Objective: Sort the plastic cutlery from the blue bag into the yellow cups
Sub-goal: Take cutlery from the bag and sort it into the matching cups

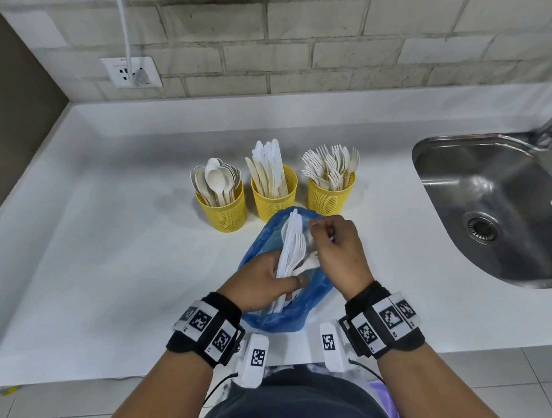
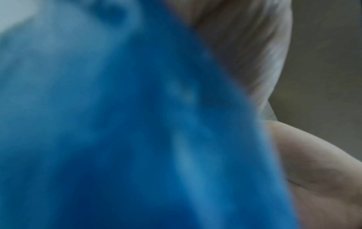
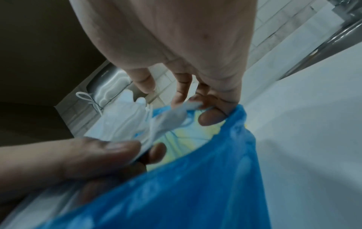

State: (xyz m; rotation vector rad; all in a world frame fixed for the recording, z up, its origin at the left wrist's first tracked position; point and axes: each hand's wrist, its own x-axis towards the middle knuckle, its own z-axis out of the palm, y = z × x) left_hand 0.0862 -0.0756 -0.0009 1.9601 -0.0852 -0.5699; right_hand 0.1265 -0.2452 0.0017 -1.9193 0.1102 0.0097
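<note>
Right now your left hand (image 1: 262,281) has its grip curled round a bundle of white cutlery (image 1: 291,246) standing out of the blue bag (image 1: 308,306), which lies on the counter (image 1: 110,249) just in front of the three yellow cups (image 1: 275,191). Your right hand (image 1: 341,251) pinches a single white piece (image 3: 176,114) at the bag's mouth; which kind it is I cannot tell. Judging by this, you are mid-sort, separating one item from the bundle. Spoons, knives and forks already fill the left, middle and right cups. Next you would need to identify the piece, lift it free without dragging its neighbours, and drop it handle-first into the matching cup.
</note>
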